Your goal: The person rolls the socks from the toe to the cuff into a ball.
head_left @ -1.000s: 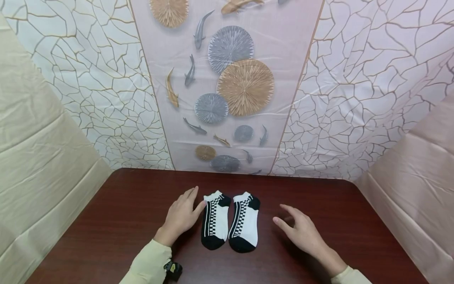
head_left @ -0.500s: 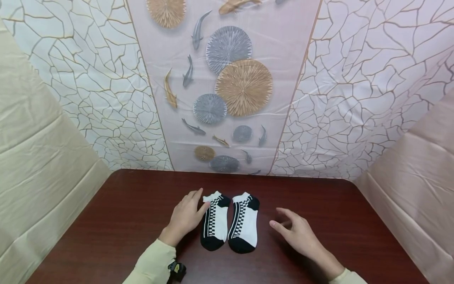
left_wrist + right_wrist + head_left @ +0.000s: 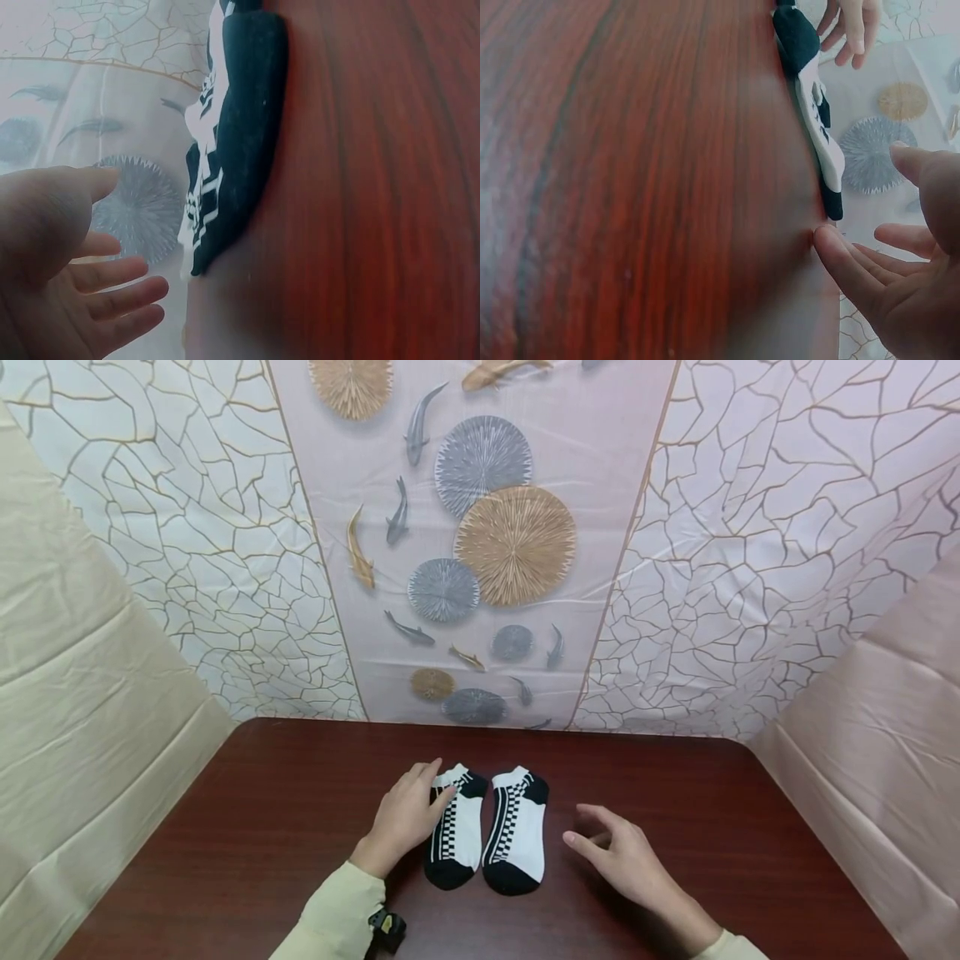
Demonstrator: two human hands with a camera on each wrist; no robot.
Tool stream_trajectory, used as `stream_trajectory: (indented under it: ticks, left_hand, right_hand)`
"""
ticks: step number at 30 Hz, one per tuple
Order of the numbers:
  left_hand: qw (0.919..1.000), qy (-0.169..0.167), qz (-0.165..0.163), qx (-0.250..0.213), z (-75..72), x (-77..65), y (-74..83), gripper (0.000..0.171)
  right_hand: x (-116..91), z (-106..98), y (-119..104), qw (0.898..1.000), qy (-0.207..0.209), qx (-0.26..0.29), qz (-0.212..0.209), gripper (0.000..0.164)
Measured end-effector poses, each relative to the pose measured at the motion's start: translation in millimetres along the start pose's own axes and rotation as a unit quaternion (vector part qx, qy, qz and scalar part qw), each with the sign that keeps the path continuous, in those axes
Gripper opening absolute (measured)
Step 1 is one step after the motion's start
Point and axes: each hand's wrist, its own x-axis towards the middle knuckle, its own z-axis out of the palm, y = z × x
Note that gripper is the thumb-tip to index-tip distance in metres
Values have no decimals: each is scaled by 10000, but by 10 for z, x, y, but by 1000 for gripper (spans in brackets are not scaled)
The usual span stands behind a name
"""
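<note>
Two black-and-white ankle socks with a checkered stripe lie side by side on the table, toes towards the person. My left hand (image 3: 407, 814) hovers at the left sock (image 3: 467, 831), its thumb overlapping that sock's upper part in the head view. Its fingers are extended and hold nothing; the left wrist view shows them apart from the black toe (image 3: 255, 112). To the right of the right sock (image 3: 528, 831), my right hand (image 3: 626, 856) has loosely bent fingers with nothing between them. In the right wrist view its fingertips (image 3: 826, 236) are near the table surface, beyond the sock's heel.
The dark red wooden table (image 3: 300, 777) carries the socks. Behind it hangs a patterned cloth (image 3: 517, 543) with fish and round leaf motifs. Beige cloth walls (image 3: 97, 693) stand at both sides. A black strap device (image 3: 387, 930) is on the left sleeve.
My left hand has moved right, its thumb now over the left sock. My right hand has shifted slightly left and nearer to the person. The socks stay in place.
</note>
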Motion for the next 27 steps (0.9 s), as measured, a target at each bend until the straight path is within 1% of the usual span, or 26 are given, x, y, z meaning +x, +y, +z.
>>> stream_trajectory:
  ticks: [5,16,22,27]
  left_hand:
    - [9999,-113,32,6,27,19,57,61]
    - [9998,-107,110,-104,78,50,112,59]
    - [9997,-198,90,-97,91,53,160,58]
    - [9996,-240,85,-102,101,68,195,59]
  right_hand:
    - [6,38,-7,10000,-45,62,34,55]
    - [-12,87,-22,10000,-8,78,-37,54]
    - [-32,117,-43,9999,28,69,-91,52]
    - [-38,134,-57,9998,9,164,-84,51]
